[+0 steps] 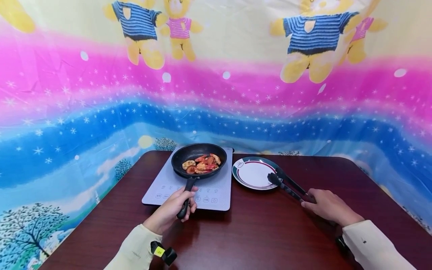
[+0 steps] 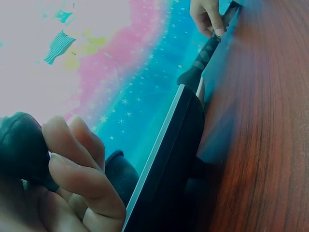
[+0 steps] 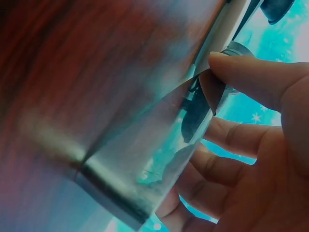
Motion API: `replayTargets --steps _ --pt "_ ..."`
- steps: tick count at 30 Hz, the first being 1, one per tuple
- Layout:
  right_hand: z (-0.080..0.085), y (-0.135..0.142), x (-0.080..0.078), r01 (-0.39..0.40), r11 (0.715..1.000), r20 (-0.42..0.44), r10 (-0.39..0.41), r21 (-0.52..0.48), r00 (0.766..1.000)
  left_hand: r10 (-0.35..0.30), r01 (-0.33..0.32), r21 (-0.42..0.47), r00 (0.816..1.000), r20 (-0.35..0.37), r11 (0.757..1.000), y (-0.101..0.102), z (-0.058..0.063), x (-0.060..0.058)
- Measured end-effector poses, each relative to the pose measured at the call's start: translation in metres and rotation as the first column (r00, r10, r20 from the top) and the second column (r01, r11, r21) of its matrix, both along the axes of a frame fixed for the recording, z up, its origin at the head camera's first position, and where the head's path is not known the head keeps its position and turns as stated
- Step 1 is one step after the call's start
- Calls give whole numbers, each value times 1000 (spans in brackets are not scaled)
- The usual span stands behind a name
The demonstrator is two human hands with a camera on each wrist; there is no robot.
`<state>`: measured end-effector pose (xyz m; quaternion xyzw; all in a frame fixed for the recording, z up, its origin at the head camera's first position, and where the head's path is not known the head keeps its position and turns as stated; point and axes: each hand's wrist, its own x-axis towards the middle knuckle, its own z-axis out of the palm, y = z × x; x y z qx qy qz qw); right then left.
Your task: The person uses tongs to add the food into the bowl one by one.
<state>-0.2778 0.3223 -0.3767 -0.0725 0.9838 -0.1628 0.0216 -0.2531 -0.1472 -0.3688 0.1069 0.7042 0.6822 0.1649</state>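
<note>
My left hand (image 1: pixel 173 206) grips the black handle (image 1: pixel 190 183) of a small frying pan (image 1: pixel 180 153). Orange-red shrimp (image 1: pixel 210 167) and a lotus root slice (image 1: pixel 189 164) lie inside the pan, which sits on a flat induction cooker (image 1: pixel 153 189). In the left wrist view, curled fingers (image 2: pixel 84 179) show beside the thick handle end (image 2: pixel 21 145). To the right, my right hand (image 1: pixel 330 208) pinches a pair of tongs (image 1: pixel 293 191) between thumb and fingers. Their dark tips overlap the right rim of a white plate (image 1: pixel 251 174). The shiny metal tail of the tongs (image 3: pixel 140 150) fills the middle of the right wrist view.
The dark red wooden table (image 1: pixel 260 232) carries everything. The plate stands just right of the cooker. Behind the table's back edge hangs a printed cloth (image 1: pixel 243 93) with bears and snowflakes. Wrist cameras (image 1: pixel 163 253) sit over both cream sleeves.
</note>
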Motion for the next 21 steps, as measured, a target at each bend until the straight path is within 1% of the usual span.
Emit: replayTargets --steps 8,13,17,21 --pt "1 1 2 11 1000 26 -11 11 1000 -18 18 0 1000 5 1000 1 3 0" --pt "0 -1 3 1 1000 29 -1 12 1000 -13 13 -14 1000 3 1000 0 3 2" --pt "3 -5 7 -8 1000 -4 8 29 1000 -22 22 -26 1000 -7 999 -2 4 4" --pt "13 -13 14 -1 1000 -63 3 30 998 -16 16 -45 1000 -12 999 -6 7 6"
